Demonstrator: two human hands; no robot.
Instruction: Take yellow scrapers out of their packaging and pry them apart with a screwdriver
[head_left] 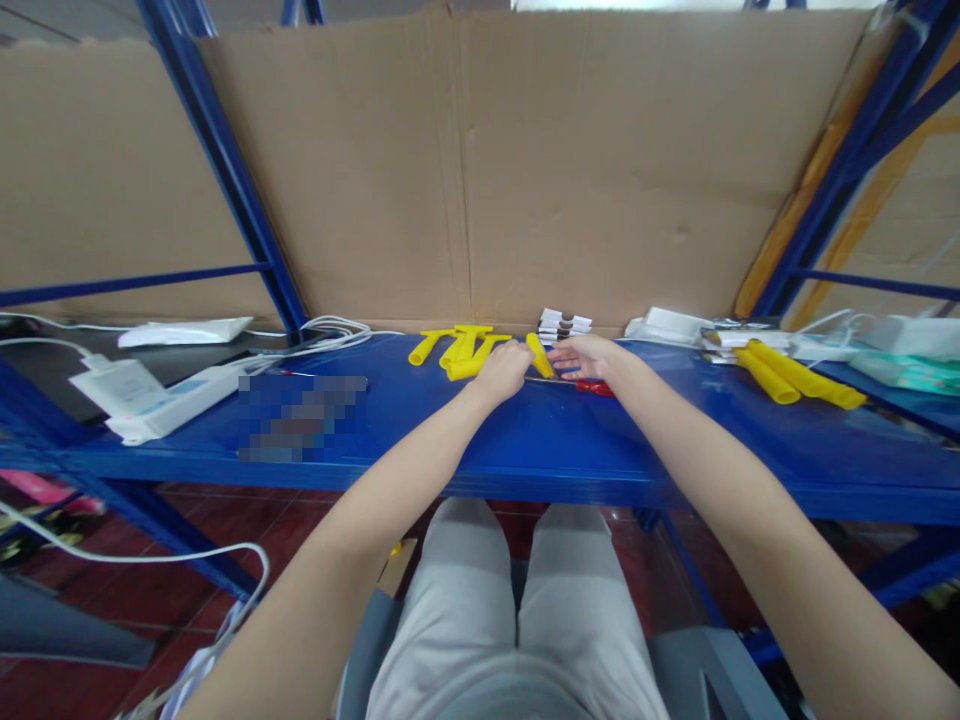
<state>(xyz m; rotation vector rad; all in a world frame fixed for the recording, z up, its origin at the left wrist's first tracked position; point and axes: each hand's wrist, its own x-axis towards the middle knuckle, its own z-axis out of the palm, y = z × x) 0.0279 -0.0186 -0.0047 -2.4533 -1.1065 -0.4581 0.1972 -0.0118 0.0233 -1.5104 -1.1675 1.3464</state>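
My left hand is closed over the blue tabletop, beside a group of yellow tubular plastic pieces, some with a wider T-shaped end. Its fingers are turned away, so what they hold is hidden. Between my two hands a single yellow plastic piece stands tilted, its lower end near the right fingertips. My right hand has its fingers stretched out towards the left. Just below it lies a screwdriver with a red handle, its thin shaft pointing left towards my left hand.
Small white-and-dark packs are stacked against the cardboard backboard. On the right lie more yellow pieces and white packages. A white power strip and coiled cables sit left. Blue posts flank the shelf.
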